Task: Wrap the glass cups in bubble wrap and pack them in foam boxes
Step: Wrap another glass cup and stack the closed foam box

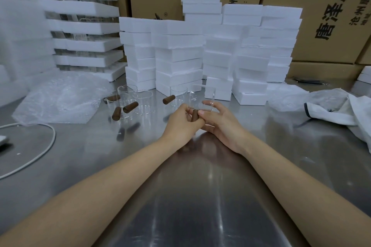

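A clear glass cup (201, 97) with a brown wooden handle (194, 115) sits between my hands at the middle of the steel table (190, 196). My right hand (218, 121) holds the cup's glass body, thumb against the handle. My left hand (183, 121) pinches the brown handle from the left. Several more glass cups (128, 101) with brown handles stand to the left, and one (176, 95) just behind my left hand. A pile of bubble wrap (60, 98) lies at the left. Stacks of white foam boxes (178, 56) rise behind the cups.
Foam trays holding glassware (84, 28) are stacked at the back left. Cardboard cartons (321, 16) line the back. A white cloth and plastic sheet (337, 106) lie at the right. A white cable (40, 150) curves across the table's left side.
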A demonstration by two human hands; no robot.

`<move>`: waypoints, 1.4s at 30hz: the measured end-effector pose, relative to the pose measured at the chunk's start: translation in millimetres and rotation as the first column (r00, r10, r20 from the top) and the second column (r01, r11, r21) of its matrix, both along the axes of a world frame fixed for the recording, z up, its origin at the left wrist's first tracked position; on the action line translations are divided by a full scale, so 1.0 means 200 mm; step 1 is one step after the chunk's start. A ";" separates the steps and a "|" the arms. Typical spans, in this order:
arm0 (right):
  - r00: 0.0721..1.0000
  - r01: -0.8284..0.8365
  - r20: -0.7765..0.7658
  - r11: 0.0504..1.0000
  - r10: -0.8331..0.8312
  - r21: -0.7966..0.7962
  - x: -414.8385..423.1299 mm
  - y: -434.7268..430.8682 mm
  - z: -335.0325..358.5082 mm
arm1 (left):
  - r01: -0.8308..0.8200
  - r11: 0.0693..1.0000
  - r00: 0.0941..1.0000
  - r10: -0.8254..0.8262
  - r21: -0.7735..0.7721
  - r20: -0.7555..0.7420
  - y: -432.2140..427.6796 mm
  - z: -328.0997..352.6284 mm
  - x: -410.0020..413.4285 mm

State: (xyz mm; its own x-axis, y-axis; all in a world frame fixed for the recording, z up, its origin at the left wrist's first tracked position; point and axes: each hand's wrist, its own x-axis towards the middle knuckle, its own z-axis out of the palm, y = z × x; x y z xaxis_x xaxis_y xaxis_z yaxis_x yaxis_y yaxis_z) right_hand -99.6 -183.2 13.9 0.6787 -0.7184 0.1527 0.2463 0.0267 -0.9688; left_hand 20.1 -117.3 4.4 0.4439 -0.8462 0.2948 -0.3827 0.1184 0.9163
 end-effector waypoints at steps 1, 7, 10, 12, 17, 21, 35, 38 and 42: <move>1.000 0.008 0.001 1.000 -0.008 -0.002 0.00 0.00 0.00 | 0.000 1.000 1.000 0.000 -0.001 -0.006 0.00 0.00 0.00; 1.000 0.016 -0.022 1.000 -0.016 0.002 0.00 0.01 0.02 | -0.007 1.000 0.999 0.008 0.021 -0.037 0.00 0.01 0.00; 1.000 0.014 0.007 0.999 -0.014 0.042 0.00 0.00 0.03 | -0.048 0.999 0.999 0.048 -0.002 -0.017 -0.01 0.00 0.01; 0.998 0.029 0.046 0.997 -0.032 0.065 0.00 -0.01 0.02 | -0.068 0.997 0.997 0.067 -0.035 -0.024 -0.01 -0.01 0.03; 0.999 0.016 0.038 1.000 -0.017 0.026 -0.01 -0.01 0.02 | -0.086 0.989 0.991 0.073 -0.116 -0.111 0.00 -0.01 0.07; 1.000 0.002 -0.024 0.999 -0.001 0.039 0.01 0.01 0.03 | -0.114 0.982 0.986 0.094 -0.150 -0.136 -0.01 0.00 0.09; 0.980 -0.103 0.182 0.985 0.077 0.136 0.00 -0.01 0.01 | -0.150 0.981 0.972 0.124 -0.124 -0.198 -0.02 0.02 0.09; 0.988 -0.011 0.152 0.995 -0.005 0.101 0.00 -0.02 0.00 | -0.049 0.992 0.952 0.011 -0.115 -0.307 0.00 0.05 0.07; 0.987 0.087 0.130 0.993 -0.097 0.083 0.00 -0.02 -0.01 | 0.145 0.988 0.953 -0.155 -0.060 -0.261 0.00 0.05 0.07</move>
